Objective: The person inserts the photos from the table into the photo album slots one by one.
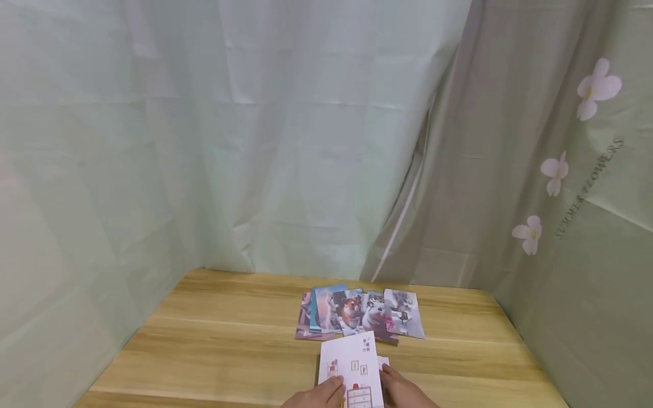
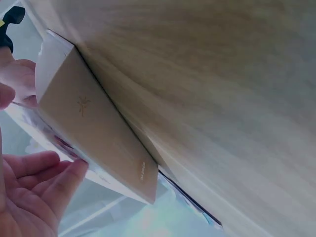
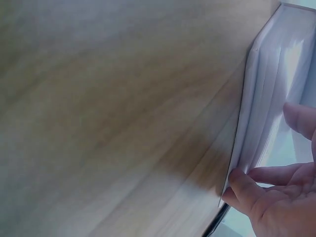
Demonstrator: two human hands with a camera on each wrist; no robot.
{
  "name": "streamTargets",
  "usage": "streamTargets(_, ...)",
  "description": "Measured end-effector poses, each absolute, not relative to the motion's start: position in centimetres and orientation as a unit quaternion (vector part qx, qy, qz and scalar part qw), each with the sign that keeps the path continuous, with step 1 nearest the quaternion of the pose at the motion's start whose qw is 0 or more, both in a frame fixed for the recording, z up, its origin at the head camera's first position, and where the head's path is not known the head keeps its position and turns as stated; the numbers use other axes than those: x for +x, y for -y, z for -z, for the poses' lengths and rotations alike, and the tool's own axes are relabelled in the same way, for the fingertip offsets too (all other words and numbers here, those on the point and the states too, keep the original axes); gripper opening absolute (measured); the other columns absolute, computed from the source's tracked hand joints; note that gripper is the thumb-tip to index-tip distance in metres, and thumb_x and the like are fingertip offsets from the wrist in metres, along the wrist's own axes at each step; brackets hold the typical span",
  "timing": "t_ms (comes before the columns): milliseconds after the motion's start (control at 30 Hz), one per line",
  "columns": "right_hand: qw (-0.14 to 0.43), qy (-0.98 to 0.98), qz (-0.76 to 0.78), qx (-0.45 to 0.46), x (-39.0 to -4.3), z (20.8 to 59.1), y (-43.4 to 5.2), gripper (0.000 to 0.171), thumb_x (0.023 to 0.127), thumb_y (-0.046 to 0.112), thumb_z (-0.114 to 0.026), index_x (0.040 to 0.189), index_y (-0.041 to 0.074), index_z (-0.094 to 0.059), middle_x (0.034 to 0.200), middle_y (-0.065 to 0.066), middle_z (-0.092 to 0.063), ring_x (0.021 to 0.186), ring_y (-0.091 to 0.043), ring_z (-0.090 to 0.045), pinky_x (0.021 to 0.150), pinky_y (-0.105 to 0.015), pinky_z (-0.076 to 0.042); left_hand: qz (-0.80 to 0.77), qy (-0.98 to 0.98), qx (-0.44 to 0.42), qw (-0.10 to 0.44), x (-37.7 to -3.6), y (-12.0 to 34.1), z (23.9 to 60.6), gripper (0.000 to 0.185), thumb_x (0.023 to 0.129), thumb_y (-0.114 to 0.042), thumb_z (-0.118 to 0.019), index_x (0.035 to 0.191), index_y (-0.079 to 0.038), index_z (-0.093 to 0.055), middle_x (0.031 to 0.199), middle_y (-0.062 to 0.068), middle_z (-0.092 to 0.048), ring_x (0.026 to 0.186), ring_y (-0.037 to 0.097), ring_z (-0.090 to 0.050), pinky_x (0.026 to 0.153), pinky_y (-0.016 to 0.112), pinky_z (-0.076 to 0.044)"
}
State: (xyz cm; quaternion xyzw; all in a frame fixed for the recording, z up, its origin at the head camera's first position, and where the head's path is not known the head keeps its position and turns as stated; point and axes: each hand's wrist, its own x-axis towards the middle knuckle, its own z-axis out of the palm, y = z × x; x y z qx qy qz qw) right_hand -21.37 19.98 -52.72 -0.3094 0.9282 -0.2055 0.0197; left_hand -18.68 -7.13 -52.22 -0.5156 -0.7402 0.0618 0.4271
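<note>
Toward the worktop's (image 1: 229, 345) near edge, the right hand (image 1: 406, 392) grips a white book (image 1: 349, 350); the left hand (image 1: 318, 395) touches its cover (image 1: 369, 374), grip unclear. Overlapping picture cards (image 1: 352, 311) lie just beyond, before the curtain (image 1: 306, 141) along the far edge.

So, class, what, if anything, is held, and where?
The white book: the right hand grips its page edge, while the left hand rests on its cover.

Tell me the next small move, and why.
Probably lift the front cover of the book with the right grip: it touches the side where the page edges show, while the left grip rests on the front. Picture cards lie just beyond.
</note>
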Motion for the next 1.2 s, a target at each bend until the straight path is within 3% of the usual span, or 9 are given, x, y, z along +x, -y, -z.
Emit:
streamTargets(100,0.021,-0.933,0.205,-0.294,-21.4,52.5,-19.9,0.055,0.087,0.027,-0.073,0.123,-0.014,-0.060,0.124,-0.034,-0.059,0.115,-0.049,-0.058,0.094,-0.046,-0.053,-0.001,0.777,-0.498,0.386,-18.3,7.2,52.0,0.030,0.103,-0.023,-0.051,0.109,-0.006,-0.075,0.110,0.007,-0.070,0.098,0.011,-0.069,0.069,0.011,-0.053)
streamTargets(200,0.025,-0.938,0.203,-0.280,-21.4,52.2,-19.8,0.058,0.086,0.024,-0.074,0.123,-0.017,-0.058,0.126,-0.035,-0.057,0.113,-0.051,-0.059,0.094,-0.047,-0.053,0.019,0.786,-0.497,0.368,-18.1,7.2,51.6,0.031,0.092,-0.029,-0.069,0.111,-0.005,-0.073,0.109,0.007,-0.071,0.097,0.011,-0.069,0.067,0.011,-0.053)
streamTargets(400,0.048,-0.942,0.209,-0.257,-21.4,51.7,-19.3,0.061,0.084,0.023,-0.077,0.124,-0.018,-0.057,0.130,-0.035,-0.055,0.117,-0.052,-0.056,0.097,-0.050,-0.050,0.072,0.801,-0.482,0.349,-17.3,7.3,51.2,0.044,0.100,-0.039,-0.060,0.115,0.001,-0.070,0.106,0.013,-0.073,0.092,0.016,-0.072,0.067,0.016,-0.055)
streamTargets(667,0.059,-0.946,0.212,-0.239,-21.4,51.4,-19.2,0.066,0.086,0.030,-0.078,0.124,-0.018,-0.056,0.130,-0.038,-0.054,0.118,-0.054,-0.054,0.098,-0.057,-0.047,0.132,0.832,-0.421,0.336,-16.6,7.1,49.9,0.062,0.094,-0.052,-0.063,0.123,0.003,-0.066,0.115,0.013,-0.072,0.097,0.018,-0.072,0.073,0.019,-0.056)
streamTargets(867,0.077,-0.946,0.217,-0.229,-21.9,51.5,-19.2,0.067,0.088,0.033,-0.076,0.127,-0.017,-0.055,0.133,-0.037,-0.052,0.121,-0.053,-0.052,0.100,-0.059,-0.044,0.207,0.838,-0.386,0.324,-16.3,7.4,48.5,0.055,0.092,-0.035,-0.071,0.130,0.004,-0.062,0.120,0.012,-0.071,0.100,0.018,-0.071,0.077,0.020,-0.056)
streamTargets(1067,0.071,-0.947,0.210,-0.232,-22.0,51.5,-19.3,0.068,0.088,0.035,-0.075,0.128,-0.017,-0.055,0.133,-0.037,-0.052,0.121,-0.053,-0.053,0.100,-0.059,-0.044,0.252,0.815,-0.370,0.369,-16.5,7.7,47.9,0.065,0.075,-0.019,-0.079,0.133,0.003,-0.059,0.119,0.013,-0.071,0.085,0.007,-0.070,0.070,0.017,-0.055)
streamTargets(1200,0.066,-0.947,0.206,-0.237,-22.0,51.3,-19.4,0.069,0.089,0.036,-0.075,0.128,-0.017,-0.055,0.133,-0.038,-0.052,0.121,-0.053,-0.053,0.100,-0.059,-0.044,0.302,0.806,-0.351,0.369,-16.4,7.8,47.6,0.070,0.068,-0.012,-0.083,0.132,0.002,-0.061,0.118,0.015,-0.071,0.080,0.002,-0.069,0.066,0.011,-0.052)
